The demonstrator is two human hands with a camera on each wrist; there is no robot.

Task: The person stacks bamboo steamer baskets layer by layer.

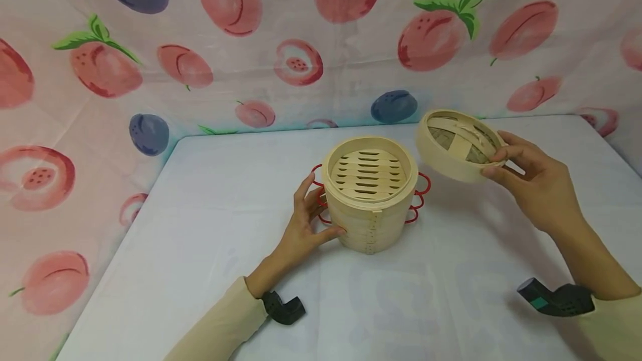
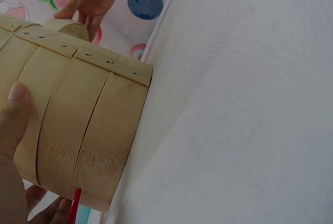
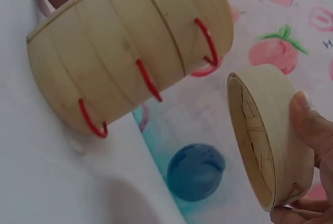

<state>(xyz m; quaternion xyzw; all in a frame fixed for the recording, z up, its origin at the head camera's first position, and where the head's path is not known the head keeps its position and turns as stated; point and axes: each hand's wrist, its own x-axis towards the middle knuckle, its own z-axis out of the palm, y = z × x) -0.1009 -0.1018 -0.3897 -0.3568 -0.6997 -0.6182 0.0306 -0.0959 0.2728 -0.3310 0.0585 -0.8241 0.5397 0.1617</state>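
A stack of round bamboo steamer baskets stands upright on the white table, its slatted top tier uncovered. Red loop handles stick out on both sides. My left hand grips the stack's left side, thumb across the front and fingers around by the red loops. Off to the right, my right hand pinches the rim of the woven bamboo lid, holding it tilted in the air. In the right wrist view the hollow underside of the lid shows, apart from the stack.
The white table extends around the stack. Behind it and to the left hangs a fruit-printed cloth. A dark device is worn on the left wrist, and another device on the right.
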